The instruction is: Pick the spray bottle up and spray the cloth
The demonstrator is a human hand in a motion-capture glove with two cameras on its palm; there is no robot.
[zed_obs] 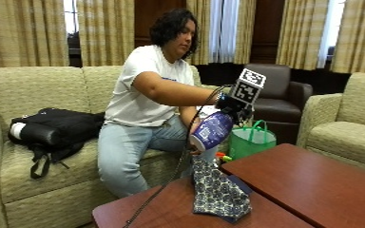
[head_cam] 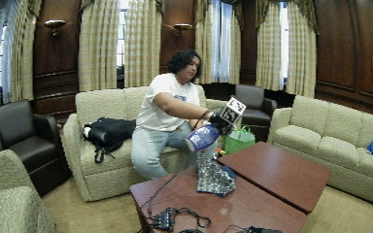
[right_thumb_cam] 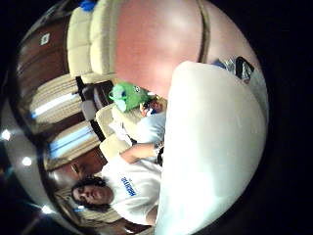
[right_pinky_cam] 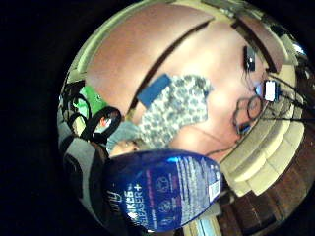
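Outside view: right hand (zed_obs: 233, 110) grips spray bottle (zed_obs: 211, 130) — above cloth (zed_obs: 218, 192).

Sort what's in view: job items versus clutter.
Job: spray bottle, held up by the right hand; patterned cloth on the table.
Clutter: green bag, black backpack on the sofa, cables.

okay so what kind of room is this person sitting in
Probably a formal lounge or sitting room, perhaps in a library or club. Dark wood-panelled walls with sconces, tall curtains over the windows, and cream sofas and leather armchairs grouped around low wooden tables all point that way.
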